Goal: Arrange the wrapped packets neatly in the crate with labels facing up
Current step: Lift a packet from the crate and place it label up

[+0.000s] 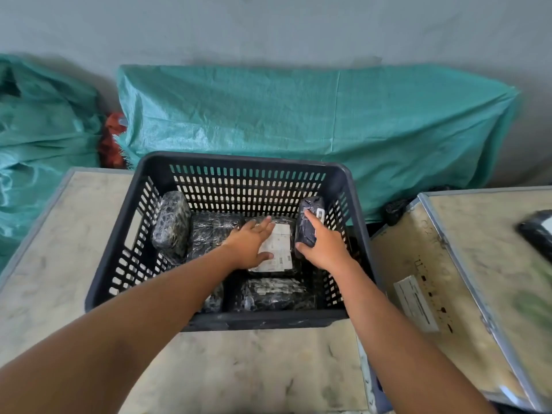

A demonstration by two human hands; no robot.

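Note:
A black slotted crate (239, 162) stands on the table with several black wrapped packets inside. My left hand (249, 242) lies flat, fingers spread, on a packet whose white label (280, 249) faces up in the crate's middle. My right hand (324, 246) grips a small dark packet (309, 218) standing upright against the crate's right wall, a small white label near its top. Another packet (171, 225) leans upright at the left wall. A flat one (213, 231) lies beside it. One more (273, 294) lies at the front, its label partly visible.
The crate sits on a beige table (254, 369). To the right is a metal-edged case (466, 279) with a white sticker, and a black packet (537, 231) lies at the far right edge. Green woven sacks (313, 115) line the wall behind.

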